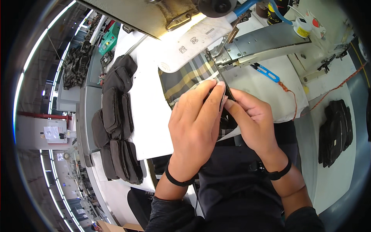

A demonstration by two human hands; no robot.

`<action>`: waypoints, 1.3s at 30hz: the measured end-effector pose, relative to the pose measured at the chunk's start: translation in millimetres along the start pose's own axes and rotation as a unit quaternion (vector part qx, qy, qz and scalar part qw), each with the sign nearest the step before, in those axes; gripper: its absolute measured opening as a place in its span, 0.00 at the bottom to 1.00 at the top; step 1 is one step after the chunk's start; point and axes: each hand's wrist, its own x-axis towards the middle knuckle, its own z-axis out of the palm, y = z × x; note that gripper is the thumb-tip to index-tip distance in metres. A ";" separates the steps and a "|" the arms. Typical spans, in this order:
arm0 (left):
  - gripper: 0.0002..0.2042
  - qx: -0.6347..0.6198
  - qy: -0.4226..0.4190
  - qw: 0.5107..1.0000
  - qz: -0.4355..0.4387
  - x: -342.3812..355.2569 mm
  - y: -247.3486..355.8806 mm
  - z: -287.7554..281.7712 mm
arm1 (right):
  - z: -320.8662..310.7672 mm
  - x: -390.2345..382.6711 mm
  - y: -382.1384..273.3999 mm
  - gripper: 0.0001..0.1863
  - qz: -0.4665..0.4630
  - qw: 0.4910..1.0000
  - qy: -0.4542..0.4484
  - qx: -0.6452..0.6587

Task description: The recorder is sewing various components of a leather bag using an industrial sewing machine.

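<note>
Plaid fabric in grey, yellow and white lies at the sewing machine, reaching under its needle area. My left hand lies over the fabric, fingertips closed on its dark folded edge. My right hand pinches that same edge from the right, its thumb beside my left fingertips. What lies inside the fold is hidden by my fingers. Blue thread snips with an orange cord rest on the machine bed just beyond my right hand.
Stacked dark cloth pieces run along the left of the white table. Another dark stack sits on the right-hand surface. A green device stands at upper left. A spray can and white container are by the machine.
</note>
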 end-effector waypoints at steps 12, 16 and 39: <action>0.15 -0.009 0.019 1.000 -0.007 18.9 -27.2 9.4 | 8.9 32.1 5.4 0.16 -0.022 0.999 0.012 0.042; 0.19 0.005 0.036 0.999 0.028 11.2 -28.1 7.2 | 17.2 22.6 6.3 0.14 -0.009 0.993 0.053 0.104; 0.12 -0.046 0.054 0.994 0.088 32.9 -70.2 15.5 | 19.5 43.6 2.5 0.04 -0.033 0.994 0.097 -0.045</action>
